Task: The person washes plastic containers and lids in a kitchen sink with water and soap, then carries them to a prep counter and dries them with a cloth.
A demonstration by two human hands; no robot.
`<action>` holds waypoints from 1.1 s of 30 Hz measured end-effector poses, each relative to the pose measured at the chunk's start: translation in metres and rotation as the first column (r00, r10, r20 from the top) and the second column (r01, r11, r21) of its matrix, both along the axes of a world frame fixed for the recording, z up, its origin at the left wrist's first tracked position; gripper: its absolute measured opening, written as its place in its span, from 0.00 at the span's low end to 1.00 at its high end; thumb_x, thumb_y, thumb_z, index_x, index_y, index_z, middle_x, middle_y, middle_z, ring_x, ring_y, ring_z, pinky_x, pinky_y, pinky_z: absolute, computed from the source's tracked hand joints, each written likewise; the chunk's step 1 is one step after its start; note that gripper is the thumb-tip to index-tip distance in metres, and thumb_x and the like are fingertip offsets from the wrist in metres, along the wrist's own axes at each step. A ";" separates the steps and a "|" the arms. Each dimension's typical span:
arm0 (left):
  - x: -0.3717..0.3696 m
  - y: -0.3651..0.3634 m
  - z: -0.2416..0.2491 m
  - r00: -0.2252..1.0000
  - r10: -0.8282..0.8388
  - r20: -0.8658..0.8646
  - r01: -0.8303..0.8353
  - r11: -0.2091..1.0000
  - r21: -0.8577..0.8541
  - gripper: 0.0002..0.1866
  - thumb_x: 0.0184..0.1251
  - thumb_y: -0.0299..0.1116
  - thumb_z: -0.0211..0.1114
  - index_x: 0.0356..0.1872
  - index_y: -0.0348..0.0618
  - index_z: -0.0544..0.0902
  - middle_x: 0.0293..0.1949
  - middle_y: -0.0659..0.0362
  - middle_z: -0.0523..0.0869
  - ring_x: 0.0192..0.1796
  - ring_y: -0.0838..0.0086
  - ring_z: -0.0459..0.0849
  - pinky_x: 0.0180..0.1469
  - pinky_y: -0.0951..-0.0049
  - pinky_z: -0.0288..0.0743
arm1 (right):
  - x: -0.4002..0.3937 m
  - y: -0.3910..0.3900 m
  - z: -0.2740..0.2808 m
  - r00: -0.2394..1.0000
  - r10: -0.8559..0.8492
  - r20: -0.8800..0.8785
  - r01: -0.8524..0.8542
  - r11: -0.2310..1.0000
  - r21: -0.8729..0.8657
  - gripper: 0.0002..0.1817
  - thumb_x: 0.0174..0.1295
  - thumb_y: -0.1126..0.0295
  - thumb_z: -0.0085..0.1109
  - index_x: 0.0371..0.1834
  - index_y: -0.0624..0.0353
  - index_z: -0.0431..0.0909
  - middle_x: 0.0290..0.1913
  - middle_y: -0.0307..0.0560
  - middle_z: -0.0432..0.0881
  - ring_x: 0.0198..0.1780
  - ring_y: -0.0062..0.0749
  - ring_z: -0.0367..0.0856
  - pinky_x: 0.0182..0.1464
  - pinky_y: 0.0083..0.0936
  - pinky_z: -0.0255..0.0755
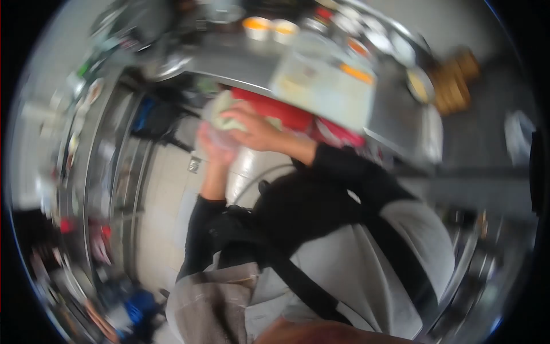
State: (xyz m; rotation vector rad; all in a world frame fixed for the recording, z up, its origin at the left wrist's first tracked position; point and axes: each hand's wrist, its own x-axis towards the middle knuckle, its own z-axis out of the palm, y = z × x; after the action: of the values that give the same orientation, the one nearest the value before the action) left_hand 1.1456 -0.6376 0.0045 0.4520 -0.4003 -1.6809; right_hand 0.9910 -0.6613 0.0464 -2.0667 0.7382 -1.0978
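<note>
Both hands are in front of my body, past the edge of the steel counter, and blurred by motion. My left hand (216,144) is wrapped from below around a translucent, bowl-like round thing (213,109). A pale green, soft-looking thing (227,121) sits in or against it. Over its near side, my right hand (255,127) is closed with the fingers curled onto the pale green thing. The blur hides its exact kind.
On the steel counter (229,60) are a pale cutting board (323,94), an orange-filled cup (256,28) and another cup (285,31). Brown baskets (452,86) stand at right. Something red (275,109) hangs below the counter edge. Steel shelving (117,143) runs along the left.
</note>
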 end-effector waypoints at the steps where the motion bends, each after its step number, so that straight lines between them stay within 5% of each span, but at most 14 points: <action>1: -0.009 0.000 0.022 0.998 0.060 0.033 -0.060 0.998 -0.021 0.42 0.61 0.66 0.53 0.69 0.44 0.67 0.66 0.44 0.71 0.68 0.54 0.71 0.69 0.53 0.64 | -0.006 0.008 -0.010 0.993 0.114 -0.004 -0.114 0.993 0.020 0.20 0.57 0.74 0.62 0.55 0.57 0.76 0.53 0.53 0.76 0.58 0.47 0.75 0.62 0.36 0.68; 5: 0.002 -0.002 -0.028 0.990 -0.125 -0.064 0.126 0.992 0.011 0.47 0.57 0.68 0.56 0.74 0.51 0.60 0.71 0.39 0.63 0.72 0.42 0.61 0.74 0.44 0.53 | -0.075 0.022 -0.009 0.972 0.234 -0.027 -0.222 0.950 0.218 0.16 0.57 0.73 0.64 0.51 0.58 0.80 0.48 0.48 0.82 0.54 0.38 0.79 0.59 0.33 0.70; 9: 0.005 0.035 -0.052 0.966 -0.219 -0.138 0.237 0.963 0.132 0.50 0.54 0.72 0.56 0.75 0.56 0.59 0.74 0.40 0.57 0.73 0.38 0.57 0.73 0.36 0.48 | -0.205 0.009 0.000 0.946 -0.322 -0.043 0.305 0.834 0.460 0.13 0.62 0.70 0.63 0.50 0.57 0.80 0.45 0.42 0.84 0.47 0.26 0.81 0.53 0.27 0.75; 11: 0.001 0.061 -0.056 0.965 -0.186 -0.183 0.223 0.952 0.210 0.51 0.53 0.73 0.57 0.76 0.57 0.59 0.75 0.40 0.54 0.74 0.37 0.55 0.72 0.33 0.47 | -0.291 0.004 0.007 0.782 -0.615 -0.097 0.579 0.660 0.480 0.13 0.64 0.70 0.62 0.51 0.58 0.80 0.39 0.40 0.85 0.39 0.26 0.84 0.44 0.25 0.80; 13: -0.004 0.083 -0.064 0.980 -0.114 -0.160 0.159 0.940 0.301 0.51 0.52 0.73 0.58 0.75 0.57 0.59 0.75 0.40 0.53 0.74 0.38 0.55 0.72 0.34 0.48 | -0.387 -0.002 -0.026 0.501 -0.852 -0.152 0.864 0.481 0.148 0.19 0.62 0.65 0.61 0.54 0.60 0.79 0.52 0.56 0.82 0.52 0.41 0.83 0.54 0.36 0.76; 16: -0.023 0.095 -0.075 0.993 -0.015 -0.119 0.065 0.902 0.427 0.51 0.52 0.72 0.58 0.75 0.57 0.60 0.75 0.39 0.54 0.74 0.38 0.55 0.72 0.35 0.49 | -0.491 0.026 -0.178 0.181 -0.689 -0.702 0.850 0.468 -0.240 0.23 0.61 0.61 0.57 0.57 0.60 0.78 0.55 0.59 0.79 0.59 0.52 0.77 0.62 0.43 0.70; 18: -0.043 0.083 -0.068 0.993 0.027 -0.114 0.028 0.892 0.451 0.51 0.52 0.72 0.59 0.75 0.57 0.60 0.74 0.39 0.55 0.74 0.38 0.55 0.72 0.35 0.50 | -0.504 0.076 -0.154 0.446 -0.726 -0.524 0.577 0.681 -0.451 0.25 0.59 0.60 0.55 0.57 0.61 0.77 0.51 0.58 0.80 0.61 0.55 0.73 0.66 0.47 0.63; 20: -0.067 0.080 -0.045 0.989 0.077 -0.125 -0.011 0.887 0.462 0.51 0.51 0.71 0.60 0.74 0.56 0.61 0.74 0.38 0.55 0.74 0.38 0.55 0.72 0.36 0.50 | -0.564 0.088 -0.183 0.193 -0.846 -0.497 0.781 0.439 -0.444 0.18 0.58 0.61 0.56 0.46 0.61 0.82 0.47 0.56 0.82 0.58 0.52 0.75 0.65 0.49 0.63; 23: -0.101 0.060 -0.024 0.977 0.050 -0.205 0.027 0.934 0.357 0.50 0.51 0.71 0.61 0.73 0.54 0.62 0.74 0.38 0.56 0.75 0.39 0.54 0.74 0.37 0.48 | -0.619 0.066 -0.166 -0.351 -0.414 -0.840 0.784 0.361 -0.505 0.19 0.54 0.63 0.57 0.46 0.64 0.80 0.43 0.60 0.81 0.47 0.51 0.79 0.56 0.50 0.69; 24: -0.112 0.054 -0.017 0.978 0.035 -0.207 0.035 0.946 0.324 0.51 0.52 0.71 0.61 0.73 0.53 0.62 0.74 0.38 0.56 0.74 0.39 0.54 0.74 0.37 0.48 | -0.598 0.037 -0.152 -0.428 -0.462 -0.777 0.855 0.072 -0.514 0.22 0.55 0.60 0.57 0.48 0.66 0.78 0.48 0.64 0.79 0.51 0.56 0.77 0.56 0.51 0.68; 26: -0.140 0.037 0.006 0.984 0.006 -0.180 0.041 0.966 0.255 0.52 0.52 0.72 0.60 0.73 0.51 0.61 0.74 0.38 0.56 0.74 0.38 0.55 0.73 0.37 0.49 | -0.559 -0.018 -0.149 -0.166 -0.728 -0.665 0.967 0.012 -0.254 0.31 0.57 0.54 0.60 0.58 0.67 0.72 0.55 0.69 0.75 0.59 0.62 0.72 0.64 0.48 0.64; 28: -0.166 0.020 0.022 0.989 -0.013 -0.147 0.045 0.976 0.211 0.53 0.52 0.74 0.58 0.74 0.51 0.59 0.75 0.39 0.54 0.74 0.37 0.55 0.73 0.37 0.51 | -0.541 -0.077 -0.181 0.260 -0.867 -0.425 0.921 0.354 -0.160 0.35 0.61 0.51 0.59 0.64 0.67 0.68 0.60 0.66 0.74 0.63 0.58 0.71 0.67 0.44 0.62; 31: -0.202 0.006 0.039 0.989 0.033 -0.141 -0.006 0.981 0.192 0.56 0.52 0.78 0.54 0.76 0.50 0.56 0.75 0.38 0.52 0.75 0.36 0.54 0.73 0.36 0.51 | -0.518 -0.122 -0.116 0.571 -0.711 -0.409 0.820 0.478 0.314 0.34 0.63 0.51 0.60 0.65 0.65 0.69 0.65 0.61 0.72 0.68 0.51 0.69 0.69 0.41 0.60; 33: -0.213 0.001 0.048 0.986 0.060 -0.156 -0.035 0.986 0.160 0.58 0.52 0.79 0.53 0.76 0.49 0.54 0.75 0.39 0.52 0.75 0.35 0.51 0.73 0.34 0.48 | -0.512 -0.126 -0.086 0.412 -0.800 -0.437 0.843 0.517 -0.151 0.29 0.65 0.56 0.60 0.63 0.62 0.71 0.58 0.57 0.77 0.58 0.43 0.76 0.60 0.38 0.69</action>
State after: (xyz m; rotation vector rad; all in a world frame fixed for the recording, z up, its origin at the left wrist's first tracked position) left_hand 0.9322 -0.6362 0.0521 0.4342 -0.1380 -1.6949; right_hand 0.4787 -0.7870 -0.0395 -1.8589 2.2078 -0.9770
